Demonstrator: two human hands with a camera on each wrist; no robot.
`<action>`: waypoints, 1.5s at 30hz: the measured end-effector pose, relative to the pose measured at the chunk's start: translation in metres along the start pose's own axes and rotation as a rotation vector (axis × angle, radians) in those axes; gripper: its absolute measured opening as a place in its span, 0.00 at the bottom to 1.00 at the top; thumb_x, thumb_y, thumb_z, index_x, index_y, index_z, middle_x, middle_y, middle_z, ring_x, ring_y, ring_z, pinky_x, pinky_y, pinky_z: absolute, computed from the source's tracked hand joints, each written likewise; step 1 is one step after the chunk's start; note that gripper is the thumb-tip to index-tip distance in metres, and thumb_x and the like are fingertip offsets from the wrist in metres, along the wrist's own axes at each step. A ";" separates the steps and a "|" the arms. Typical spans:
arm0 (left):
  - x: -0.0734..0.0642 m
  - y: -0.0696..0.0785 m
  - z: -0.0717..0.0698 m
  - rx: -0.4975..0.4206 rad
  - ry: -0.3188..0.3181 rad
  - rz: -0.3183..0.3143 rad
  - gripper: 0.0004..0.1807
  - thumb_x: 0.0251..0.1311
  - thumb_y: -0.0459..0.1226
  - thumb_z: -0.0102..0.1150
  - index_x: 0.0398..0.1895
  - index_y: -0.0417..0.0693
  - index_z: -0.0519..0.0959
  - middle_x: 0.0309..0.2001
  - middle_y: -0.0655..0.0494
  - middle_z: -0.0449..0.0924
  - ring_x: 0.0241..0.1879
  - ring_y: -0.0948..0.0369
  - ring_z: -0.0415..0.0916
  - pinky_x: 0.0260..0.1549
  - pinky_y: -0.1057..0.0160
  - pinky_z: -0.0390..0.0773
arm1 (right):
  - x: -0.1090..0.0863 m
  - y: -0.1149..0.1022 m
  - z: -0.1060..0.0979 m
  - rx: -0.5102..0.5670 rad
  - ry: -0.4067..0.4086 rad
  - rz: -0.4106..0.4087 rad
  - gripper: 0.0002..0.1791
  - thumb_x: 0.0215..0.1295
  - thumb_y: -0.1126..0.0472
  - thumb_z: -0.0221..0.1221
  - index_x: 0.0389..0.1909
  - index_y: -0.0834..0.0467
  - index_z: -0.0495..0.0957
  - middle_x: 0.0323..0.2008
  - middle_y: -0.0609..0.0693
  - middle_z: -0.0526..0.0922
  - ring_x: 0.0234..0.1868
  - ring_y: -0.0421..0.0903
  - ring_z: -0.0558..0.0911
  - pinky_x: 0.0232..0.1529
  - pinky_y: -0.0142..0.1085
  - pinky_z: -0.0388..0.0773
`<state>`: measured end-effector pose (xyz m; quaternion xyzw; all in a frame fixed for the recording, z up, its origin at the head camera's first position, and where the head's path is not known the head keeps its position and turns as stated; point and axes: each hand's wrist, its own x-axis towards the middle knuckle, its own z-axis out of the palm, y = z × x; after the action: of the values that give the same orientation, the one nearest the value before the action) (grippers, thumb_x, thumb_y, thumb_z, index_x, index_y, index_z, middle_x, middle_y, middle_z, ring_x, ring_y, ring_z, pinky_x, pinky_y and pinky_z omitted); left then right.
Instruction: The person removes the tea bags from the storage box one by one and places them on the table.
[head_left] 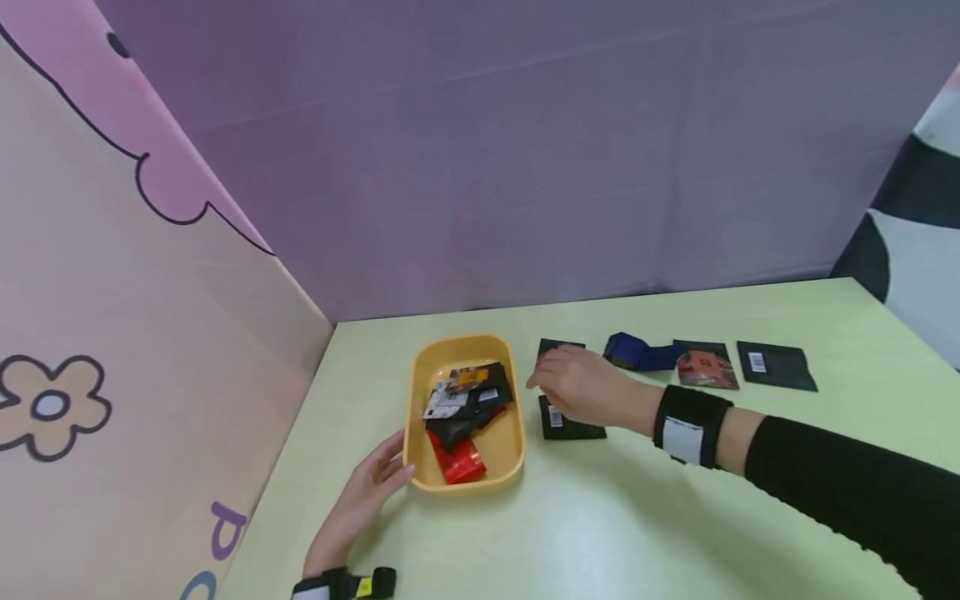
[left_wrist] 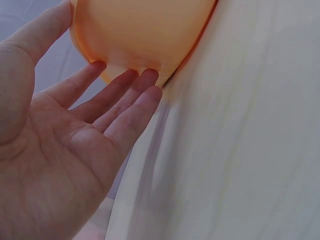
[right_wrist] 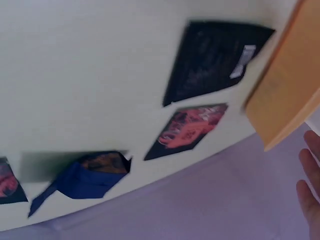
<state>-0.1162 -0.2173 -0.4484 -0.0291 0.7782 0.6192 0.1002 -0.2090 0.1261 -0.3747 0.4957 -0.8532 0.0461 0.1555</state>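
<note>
My left hand (head_left: 372,479) touches the near left side of a yellow plastic tray (head_left: 517,454); the left wrist view shows its fingertips (left_wrist: 150,77) against the outer wall. Inside the tray lie several small packets, among them a red one (head_left: 457,458) and a black one with a white label (head_left: 491,385). Just right of the tray, my right hand (head_left: 581,383) hovers over the table with loosely bent fingers. Below it lies a black packet with a barcode (head_left: 573,427), and a packet with a red picture (right_wrist: 187,129) is partly hidden behind it.
Farther right on the pale table (head_left: 637,517) lie a folded dark blue packet (head_left: 637,352), another black packet with a red picture (head_left: 707,367) and a black barcoded packet (head_left: 777,367). A purple cloth backdrop (head_left: 525,167) rises behind, and a printed panel (head_left: 150,333) stands at left.
</note>
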 end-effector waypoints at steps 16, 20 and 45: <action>0.001 0.002 -0.001 0.025 0.015 0.008 0.33 0.67 0.38 0.61 0.73 0.45 0.64 0.71 0.43 0.64 0.64 0.45 0.69 0.61 0.46 0.71 | 0.058 -0.024 -0.001 0.026 -0.253 -0.005 0.16 0.67 0.60 0.63 0.55 0.56 0.81 0.53 0.49 0.82 0.58 0.48 0.76 0.64 0.44 0.71; -0.001 0.002 -0.002 0.031 0.018 -0.009 0.33 0.67 0.39 0.62 0.74 0.46 0.64 0.72 0.44 0.64 0.65 0.45 0.69 0.62 0.44 0.70 | 0.069 -0.032 0.004 -0.012 -0.336 0.037 0.18 0.68 0.56 0.63 0.58 0.54 0.80 0.59 0.50 0.79 0.62 0.49 0.73 0.67 0.44 0.68; -0.003 0.008 0.003 -0.010 -0.014 0.028 0.32 0.67 0.38 0.61 0.73 0.44 0.64 0.71 0.43 0.64 0.65 0.44 0.69 0.62 0.44 0.70 | 0.084 -0.031 0.023 -0.084 -0.479 0.184 0.22 0.72 0.51 0.58 0.63 0.54 0.75 0.64 0.49 0.76 0.65 0.48 0.71 0.69 0.45 0.64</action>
<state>-0.1144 -0.2131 -0.4408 -0.0142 0.7748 0.6246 0.0969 -0.2259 0.0346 -0.3728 0.4061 -0.9083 -0.0940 -0.0355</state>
